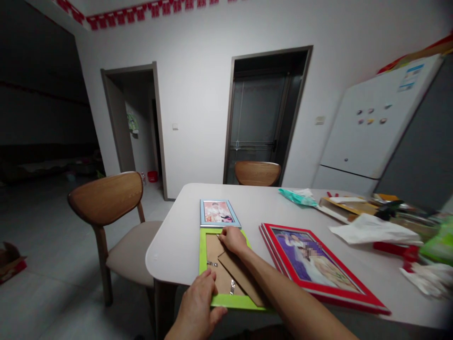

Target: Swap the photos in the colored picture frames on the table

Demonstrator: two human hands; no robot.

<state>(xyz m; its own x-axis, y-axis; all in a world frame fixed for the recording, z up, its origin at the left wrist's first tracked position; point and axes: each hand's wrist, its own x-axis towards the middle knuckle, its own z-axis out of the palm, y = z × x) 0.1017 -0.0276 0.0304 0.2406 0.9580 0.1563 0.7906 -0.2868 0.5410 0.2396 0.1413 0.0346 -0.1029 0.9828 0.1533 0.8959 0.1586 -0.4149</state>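
A light green picture frame lies face down at the near table edge, its brown backing board showing. A cardboard easel stand slants across the backing. My left hand grips the frame's near left corner, fingers over the side and thumb at the near edge. At the far edge of the backing, my right hand is closed, its fingertips at a small metal clip. Two more metal clips, a left one and a near one, sit along the backing's edge.
Just beyond lies a light blue picture frame with a photo. Stacked red picture frames lie to the right. Farther right are white paper, a teal packet and other clutter. Wooden chairs stand left and behind.
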